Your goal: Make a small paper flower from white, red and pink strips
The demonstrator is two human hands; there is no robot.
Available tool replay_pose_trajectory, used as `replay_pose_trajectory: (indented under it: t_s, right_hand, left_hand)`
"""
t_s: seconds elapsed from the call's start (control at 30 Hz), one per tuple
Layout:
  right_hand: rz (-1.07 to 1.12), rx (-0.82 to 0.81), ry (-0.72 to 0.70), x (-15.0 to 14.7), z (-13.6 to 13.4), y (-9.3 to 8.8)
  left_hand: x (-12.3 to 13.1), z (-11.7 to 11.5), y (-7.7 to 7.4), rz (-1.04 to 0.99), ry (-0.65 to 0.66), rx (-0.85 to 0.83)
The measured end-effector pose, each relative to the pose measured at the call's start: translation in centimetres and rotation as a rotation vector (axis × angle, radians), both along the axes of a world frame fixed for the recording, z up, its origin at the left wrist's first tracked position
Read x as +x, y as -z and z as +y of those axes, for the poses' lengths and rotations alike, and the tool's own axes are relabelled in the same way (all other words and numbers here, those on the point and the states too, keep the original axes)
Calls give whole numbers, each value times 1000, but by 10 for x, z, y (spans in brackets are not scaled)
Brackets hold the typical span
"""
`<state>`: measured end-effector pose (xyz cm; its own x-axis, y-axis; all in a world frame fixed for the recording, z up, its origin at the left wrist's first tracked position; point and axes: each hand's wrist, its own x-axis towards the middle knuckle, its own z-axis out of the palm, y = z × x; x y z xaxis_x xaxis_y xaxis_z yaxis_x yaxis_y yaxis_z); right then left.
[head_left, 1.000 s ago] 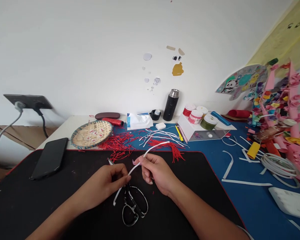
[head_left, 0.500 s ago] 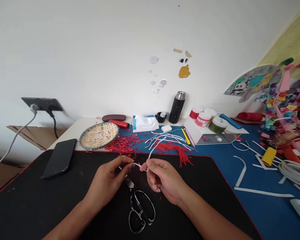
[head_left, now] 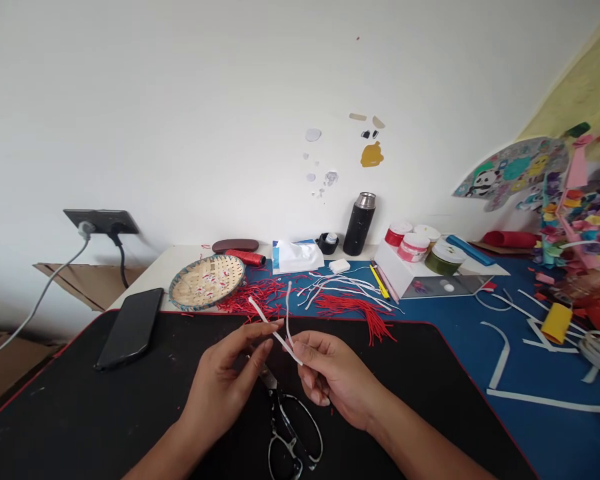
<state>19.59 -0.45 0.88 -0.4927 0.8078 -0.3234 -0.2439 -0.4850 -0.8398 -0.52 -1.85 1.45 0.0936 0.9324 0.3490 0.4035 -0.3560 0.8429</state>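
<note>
My right hand pinches a narrow white strip between thumb and fingertips. From the pinch, one length slants up and left, and a second thin white end stands almost upright. Whether these are one piece or two is hidden by the fingers. My left hand is just left of it, thumb and index finger apart, the index fingertip at the strip and perhaps touching it. Black-handled scissors lie on the black mat below the hands, their blades partly hidden by my left hand.
Beyond the mat lie red cords, white cords and a woven basket holding small scraps. A phone rests at left. A black flask, tissues and lidded jars stand behind. White strips lie at right.
The left thumb and index finger have parted from the white strip. Its freed end now points up and left, while the right hand keeps its pinch. The view has shifted slightly.
</note>
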Motion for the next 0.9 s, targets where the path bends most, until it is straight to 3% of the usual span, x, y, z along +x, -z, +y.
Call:
replay_pose_trajectory:
  t_s: [0.13,0.37,0.5,0.73,0.9]
  right_hand:
    - [-21,18,-38,-1,-2,1]
    - [-165,142,-23,-3,-1,5]
    - [-191,165,-44,-4,-1,5]
    - [-193,168,-53,-3,-3,3]
    - [-187,141,-111,-4,-5,6]
  left_hand:
    - [3,-2,0,-114,39,-137]
    - [17,4,-3,-733,59,-397]
    - [15,8,-4,-953,4,-496]
    - [12,6,2,-894,152,-698]
    - [10,5,7,-870,214,-742]
